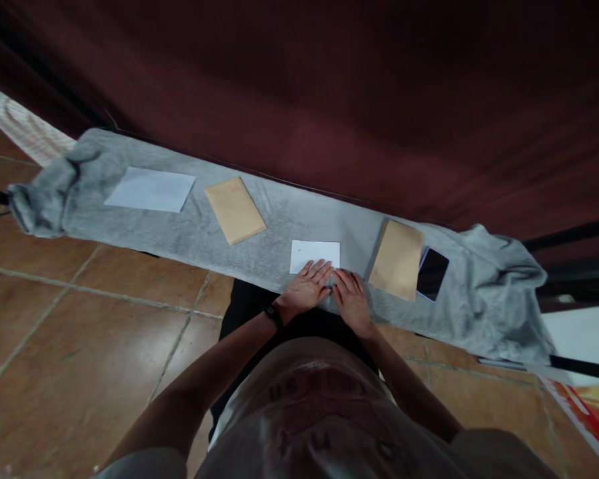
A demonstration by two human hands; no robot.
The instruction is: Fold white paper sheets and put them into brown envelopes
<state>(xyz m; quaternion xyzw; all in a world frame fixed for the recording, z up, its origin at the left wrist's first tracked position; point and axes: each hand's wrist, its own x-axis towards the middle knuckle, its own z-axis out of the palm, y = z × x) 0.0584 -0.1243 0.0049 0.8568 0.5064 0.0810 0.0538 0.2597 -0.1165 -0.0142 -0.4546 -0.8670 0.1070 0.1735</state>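
Note:
A small white sheet of paper (315, 253), perhaps folded, lies on the grey cloth in front of me, with a tiny dark mark near its upper left. My left hand (307, 286) rests flat on the paper's lower edge, fingers stretched out and holding nothing. At the sheet's lower right corner, my right hand (351, 297) lies with its fingers extended on the cloth, fingertips touching or very near the paper. The two hands almost meet at the thumbs. A dark band circles my left wrist.
A grey cloth (279, 256) covers the long narrow surface. Left of the hands are a brown envelope (235, 210) and a larger white sheet (152, 189). To the right lie a thicker brown envelope (397, 259) and a phone (432, 274). A dark red curtain (299, 100) hangs behind.

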